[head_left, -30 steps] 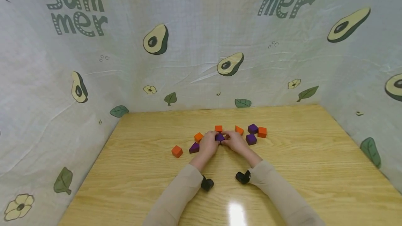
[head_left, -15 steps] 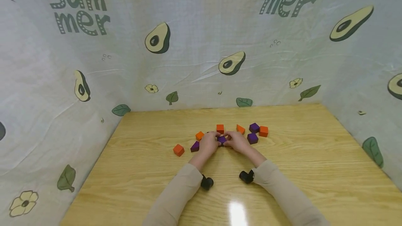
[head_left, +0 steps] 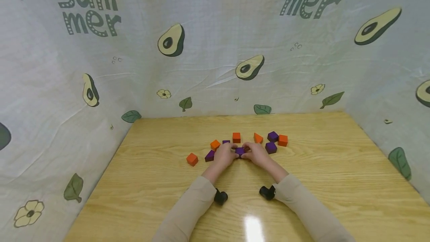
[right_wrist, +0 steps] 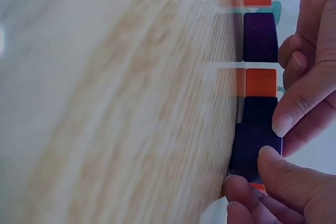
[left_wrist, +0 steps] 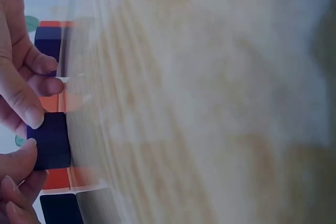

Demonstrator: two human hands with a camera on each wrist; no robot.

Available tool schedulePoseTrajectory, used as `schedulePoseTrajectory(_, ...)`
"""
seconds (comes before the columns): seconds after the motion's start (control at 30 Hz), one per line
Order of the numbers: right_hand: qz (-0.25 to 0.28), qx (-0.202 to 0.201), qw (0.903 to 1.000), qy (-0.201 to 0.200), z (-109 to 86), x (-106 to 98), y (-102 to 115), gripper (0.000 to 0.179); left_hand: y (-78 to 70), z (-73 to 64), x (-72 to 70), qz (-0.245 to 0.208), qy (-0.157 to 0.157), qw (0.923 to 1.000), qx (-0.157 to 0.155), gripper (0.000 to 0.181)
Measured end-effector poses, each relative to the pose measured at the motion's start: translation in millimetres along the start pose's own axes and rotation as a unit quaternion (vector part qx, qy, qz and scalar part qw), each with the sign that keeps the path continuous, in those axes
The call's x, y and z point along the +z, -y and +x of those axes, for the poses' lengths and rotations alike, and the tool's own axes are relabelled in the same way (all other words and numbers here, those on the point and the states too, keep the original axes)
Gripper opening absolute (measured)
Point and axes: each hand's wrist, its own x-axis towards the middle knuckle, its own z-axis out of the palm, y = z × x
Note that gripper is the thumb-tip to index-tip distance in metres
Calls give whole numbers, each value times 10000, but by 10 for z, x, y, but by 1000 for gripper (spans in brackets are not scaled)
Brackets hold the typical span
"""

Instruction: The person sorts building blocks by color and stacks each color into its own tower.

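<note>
In the head view, a small purple block (head_left: 240, 152) stands on the table between the two hands. From its left side my left hand (head_left: 224, 155) pinches it with thumb and fingers; my right hand (head_left: 256, 154) pinches it from the right. Both wrist views show thumbs on the block's near face, while the fingers behind are partly hidden. A red cube (head_left: 236, 137) stands just beyond. Partly covered by the left hand are another purple block (head_left: 226, 142) and a purple triangular block (head_left: 209, 155).
Left of the hands lie an orange block (head_left: 215, 145) and a red cube (head_left: 192, 159). To the right are an orange triangular block (head_left: 258, 138), two purple blocks (head_left: 271, 147) and another red cube (head_left: 283, 140). A patterned cloth (head_left: 208, 77) hangs behind the wooden table (head_left: 161, 182).
The pinched purple block has come slightly nearer and changed its tilt, with more room between it and the red cube behind. The purple block behind my left hand shows more. The head view shifted slightly.
</note>
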Motion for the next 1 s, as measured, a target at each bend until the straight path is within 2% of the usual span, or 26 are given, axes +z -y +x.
schedulePoseTrajectory(0.23, 56, -46, 9999, 144, -30, -59, -34, 21, 2, 11, 44, -259, 169, 9995, 56, 31)
schedulePoseTrajectory(0.47, -29, 57, 9995, 298, -83, -127, -86, 24, -33, 7, 63, -300, 249, 9988, 305, 30)
schedulePoseTrajectory(0.73, -22, 70, 9985, 545, -156, -202, -144, 28, -74, -15, 100, -731, 491, 9956, 330, 29)
schedulePoseTrajectory(1.0, 140, -67, 9984, 550, -296, -257, -185, 27, -149, -77, 135, -754, 626, 9948, 263, 29)
